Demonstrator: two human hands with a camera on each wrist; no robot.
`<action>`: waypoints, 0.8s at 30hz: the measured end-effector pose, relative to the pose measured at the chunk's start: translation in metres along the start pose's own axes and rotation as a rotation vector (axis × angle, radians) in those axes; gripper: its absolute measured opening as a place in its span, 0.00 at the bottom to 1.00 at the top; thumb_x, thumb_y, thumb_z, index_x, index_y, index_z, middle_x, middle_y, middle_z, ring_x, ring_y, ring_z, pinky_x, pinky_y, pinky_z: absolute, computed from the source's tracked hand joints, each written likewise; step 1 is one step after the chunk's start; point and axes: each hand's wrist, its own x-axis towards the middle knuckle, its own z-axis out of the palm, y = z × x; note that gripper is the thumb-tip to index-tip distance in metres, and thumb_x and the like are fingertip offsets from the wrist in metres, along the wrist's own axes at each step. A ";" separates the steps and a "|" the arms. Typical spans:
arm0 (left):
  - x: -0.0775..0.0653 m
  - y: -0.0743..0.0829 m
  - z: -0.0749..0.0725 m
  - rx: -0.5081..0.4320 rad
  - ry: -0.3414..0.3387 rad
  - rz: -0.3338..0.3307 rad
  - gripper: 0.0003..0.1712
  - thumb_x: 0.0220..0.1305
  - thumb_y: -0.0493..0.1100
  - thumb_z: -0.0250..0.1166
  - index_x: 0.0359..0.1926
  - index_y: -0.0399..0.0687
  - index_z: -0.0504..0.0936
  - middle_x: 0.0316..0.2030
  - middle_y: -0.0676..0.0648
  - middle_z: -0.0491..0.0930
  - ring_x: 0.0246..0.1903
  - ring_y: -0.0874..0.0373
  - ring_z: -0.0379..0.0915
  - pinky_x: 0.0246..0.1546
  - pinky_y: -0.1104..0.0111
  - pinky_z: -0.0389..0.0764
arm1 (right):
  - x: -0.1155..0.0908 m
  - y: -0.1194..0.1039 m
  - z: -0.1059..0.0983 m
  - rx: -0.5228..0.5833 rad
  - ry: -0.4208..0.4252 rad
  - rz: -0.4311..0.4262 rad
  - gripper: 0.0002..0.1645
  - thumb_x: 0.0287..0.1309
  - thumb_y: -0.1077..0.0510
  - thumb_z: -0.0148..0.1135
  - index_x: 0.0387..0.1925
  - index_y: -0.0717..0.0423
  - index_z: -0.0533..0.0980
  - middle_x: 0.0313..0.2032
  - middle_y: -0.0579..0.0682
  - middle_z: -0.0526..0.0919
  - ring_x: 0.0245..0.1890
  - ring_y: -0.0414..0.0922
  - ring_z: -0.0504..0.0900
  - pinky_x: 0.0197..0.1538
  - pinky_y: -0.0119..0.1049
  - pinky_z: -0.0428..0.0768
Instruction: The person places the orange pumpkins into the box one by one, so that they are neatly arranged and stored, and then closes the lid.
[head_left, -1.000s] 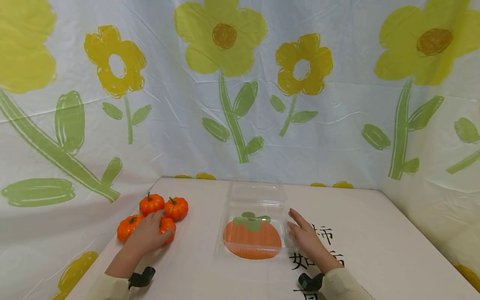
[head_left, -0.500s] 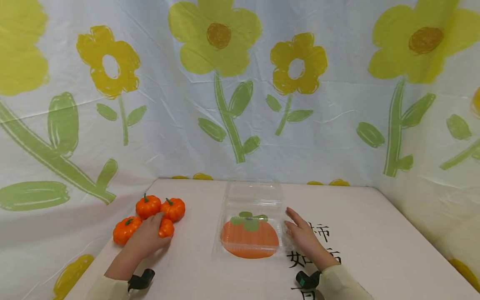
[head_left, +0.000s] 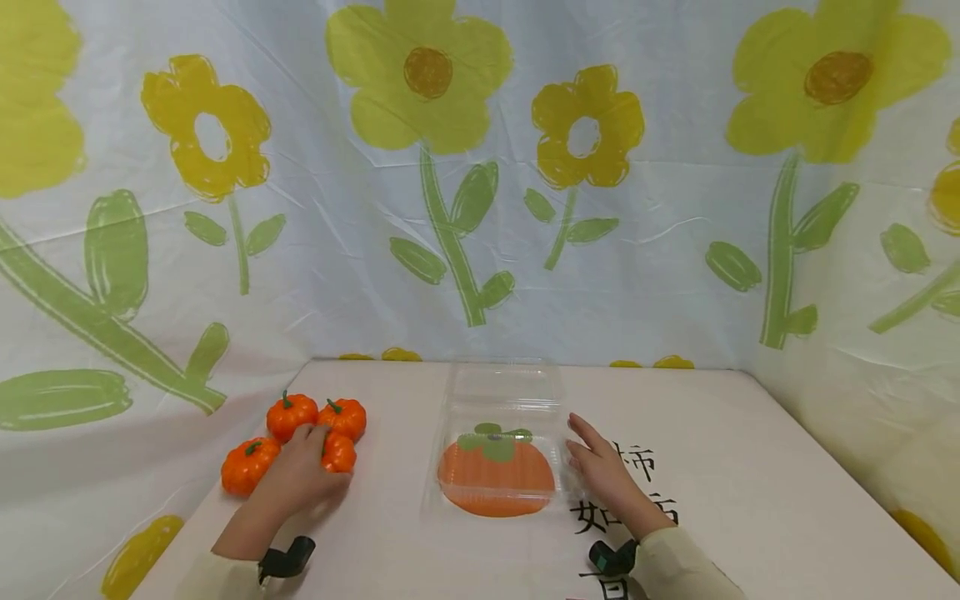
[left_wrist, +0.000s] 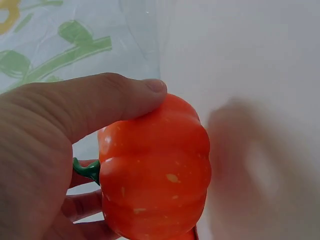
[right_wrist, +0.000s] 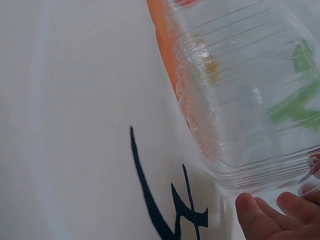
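My left hand [head_left: 300,473] grips a small orange toy pumpkin [head_left: 341,453] at the left of the table. In the left wrist view, the thumb lies along one side of this ribbed pumpkin [left_wrist: 155,170] and the fingers reach round the other, with its green stem toward the palm. Three more pumpkins stand close by: one behind [head_left: 291,417], one behind right [head_left: 347,418], one to the left [head_left: 249,467]. A clear plastic clamshell box [head_left: 504,385] lies opened at the centre. Beside its right side is my right hand [head_left: 603,473], fingers extended; whether they touch it I cannot tell.
The white tablecloth [head_left: 397,533] bears a printed orange fruit [head_left: 497,482], seen through the box, and black characters [head_left: 637,462] near the right forearm. A flower-printed curtain [head_left: 322,275] hangs behind the table and along its sides.
My left hand has shifted slightly right with the pumpkin, which now sits a little apart from the leftmost one. The view has turned slightly right. My right hand stays by the box.
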 end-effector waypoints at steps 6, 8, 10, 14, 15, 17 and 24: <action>0.005 0.010 0.001 -0.038 0.005 0.032 0.50 0.50 0.57 0.72 0.67 0.34 0.63 0.63 0.29 0.60 0.56 0.33 0.68 0.54 0.38 0.72 | -0.001 -0.001 0.000 0.005 0.004 0.008 0.35 0.71 0.51 0.46 0.75 0.47 0.51 0.73 0.56 0.59 0.71 0.61 0.61 0.65 0.55 0.70; 0.006 0.015 0.002 -0.054 0.010 0.037 0.50 0.50 0.56 0.72 0.67 0.36 0.62 0.64 0.29 0.58 0.58 0.33 0.66 0.55 0.38 0.71 | -0.001 -0.001 0.001 0.008 0.004 0.005 0.35 0.71 0.51 0.47 0.75 0.47 0.51 0.72 0.58 0.60 0.70 0.61 0.62 0.64 0.55 0.71; 0.007 0.019 0.003 -0.069 0.030 0.054 0.49 0.50 0.55 0.73 0.67 0.38 0.62 0.65 0.29 0.58 0.59 0.33 0.65 0.56 0.38 0.71 | -0.001 -0.001 0.001 0.013 0.003 0.005 0.35 0.71 0.52 0.47 0.75 0.47 0.51 0.72 0.58 0.60 0.70 0.62 0.62 0.64 0.55 0.71; 0.010 0.028 0.004 -0.083 0.066 0.082 0.48 0.50 0.56 0.73 0.66 0.40 0.64 0.64 0.29 0.59 0.59 0.32 0.65 0.57 0.38 0.70 | -0.002 -0.002 0.002 0.012 0.008 0.002 0.35 0.71 0.53 0.46 0.75 0.47 0.50 0.72 0.57 0.61 0.70 0.61 0.62 0.65 0.56 0.70; 0.011 0.030 0.004 -0.085 0.073 0.086 0.48 0.50 0.57 0.72 0.66 0.40 0.64 0.64 0.29 0.60 0.59 0.33 0.65 0.57 0.38 0.70 | -0.002 -0.002 0.002 0.009 0.010 0.001 0.35 0.71 0.52 0.46 0.75 0.47 0.50 0.72 0.56 0.61 0.70 0.61 0.62 0.65 0.57 0.70; 0.013 0.035 0.004 -0.086 0.078 0.089 0.48 0.50 0.59 0.72 0.66 0.40 0.64 0.64 0.29 0.61 0.59 0.33 0.66 0.57 0.38 0.70 | -0.002 -0.002 0.002 0.009 0.013 -0.001 0.35 0.71 0.52 0.46 0.75 0.47 0.50 0.72 0.56 0.61 0.70 0.60 0.63 0.65 0.56 0.69; 0.018 0.050 0.001 -0.087 0.116 0.153 0.47 0.52 0.61 0.71 0.66 0.40 0.66 0.62 0.32 0.65 0.57 0.36 0.69 0.56 0.41 0.73 | -0.001 -0.003 0.002 0.003 0.027 0.000 0.35 0.71 0.52 0.46 0.75 0.48 0.51 0.71 0.56 0.62 0.69 0.59 0.65 0.64 0.54 0.71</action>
